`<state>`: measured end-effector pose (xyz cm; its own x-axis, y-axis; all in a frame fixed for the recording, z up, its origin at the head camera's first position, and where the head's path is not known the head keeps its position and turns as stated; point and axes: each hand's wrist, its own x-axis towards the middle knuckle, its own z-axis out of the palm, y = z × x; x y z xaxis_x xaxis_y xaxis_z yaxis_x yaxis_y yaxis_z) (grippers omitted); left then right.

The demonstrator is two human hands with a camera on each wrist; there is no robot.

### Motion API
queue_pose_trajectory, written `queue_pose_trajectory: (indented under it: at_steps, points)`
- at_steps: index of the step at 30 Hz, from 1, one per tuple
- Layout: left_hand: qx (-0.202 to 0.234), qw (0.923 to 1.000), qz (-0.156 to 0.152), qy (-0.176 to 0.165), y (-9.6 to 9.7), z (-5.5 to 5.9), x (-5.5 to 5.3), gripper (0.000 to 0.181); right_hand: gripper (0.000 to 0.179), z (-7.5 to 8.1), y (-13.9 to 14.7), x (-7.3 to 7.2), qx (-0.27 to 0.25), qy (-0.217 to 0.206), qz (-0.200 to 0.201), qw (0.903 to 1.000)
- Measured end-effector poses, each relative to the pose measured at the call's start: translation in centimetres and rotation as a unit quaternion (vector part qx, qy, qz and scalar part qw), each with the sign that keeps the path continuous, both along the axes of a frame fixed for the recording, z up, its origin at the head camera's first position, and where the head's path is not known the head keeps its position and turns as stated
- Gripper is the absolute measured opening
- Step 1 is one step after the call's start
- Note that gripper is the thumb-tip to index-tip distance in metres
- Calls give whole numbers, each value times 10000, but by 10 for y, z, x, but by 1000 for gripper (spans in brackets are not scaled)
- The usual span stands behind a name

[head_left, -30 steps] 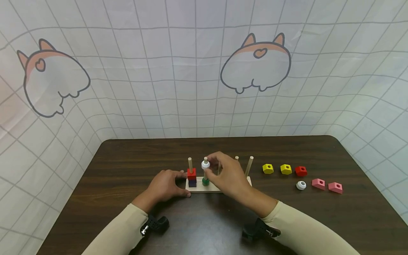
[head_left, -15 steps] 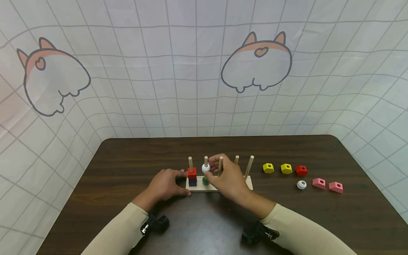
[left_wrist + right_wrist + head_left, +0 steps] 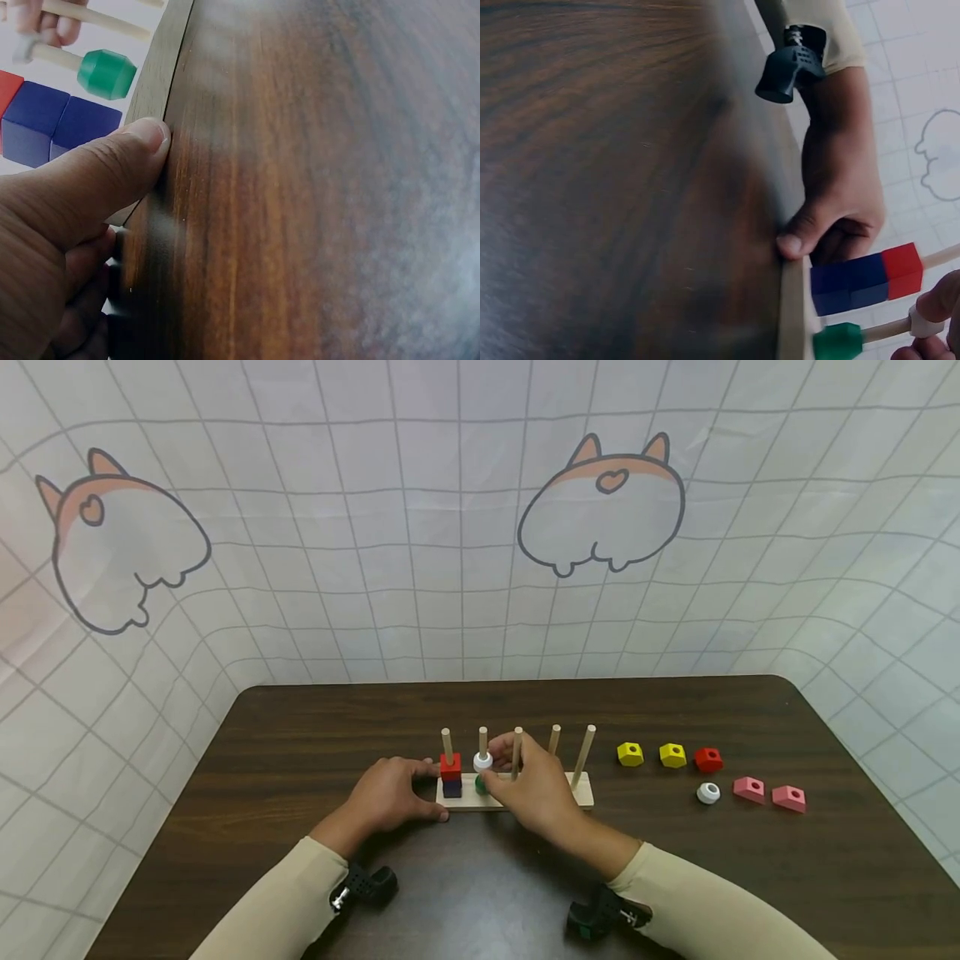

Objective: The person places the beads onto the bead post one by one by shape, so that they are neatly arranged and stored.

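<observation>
A wooden peg board (image 3: 462, 803) with several upright pegs stands on the table. My left hand (image 3: 392, 795) grips its left end, with the thumb (image 3: 142, 142) on the front edge in the left wrist view. On the leftmost peg sits a red block (image 3: 451, 767) above two dark blue blocks (image 3: 847, 286). A green bead (image 3: 107, 74) is at the bottom of the second peg. Partway up that same peg, my right hand (image 3: 542, 789) pinches a white bead (image 3: 924, 322) between thumb and fingers. The bead is threaded on the peg, with a gap above the green one.
Loose on the table to the right lie two yellow blocks (image 3: 630, 754), a red block (image 3: 708, 760), a white bead (image 3: 708, 792) and two pink blocks (image 3: 749, 790). A white grid-patterned cloth (image 3: 420, 568) hangs behind the dark wood table (image 3: 315, 718).
The white bead has slid down the second peg, and my right hand has lowered with it. My left hand keeps its place on the board's end.
</observation>
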<state>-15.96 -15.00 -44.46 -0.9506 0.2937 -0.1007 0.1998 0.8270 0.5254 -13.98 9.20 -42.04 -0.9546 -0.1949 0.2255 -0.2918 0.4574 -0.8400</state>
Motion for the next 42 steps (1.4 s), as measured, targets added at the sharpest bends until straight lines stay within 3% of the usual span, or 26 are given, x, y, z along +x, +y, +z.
queue_pose_trajectory:
  at_steps: [26, 42]
  points:
    - [-51, 10000, 17, -52, -2, -1, -1, 65, 30, -18, -3, -2, 277, -102, -17, 9996]
    - [-46, 10000, 17, -68, 0, -2, -2, 65, 57, 3, 18, 15, 317, 76, 380, 9987]
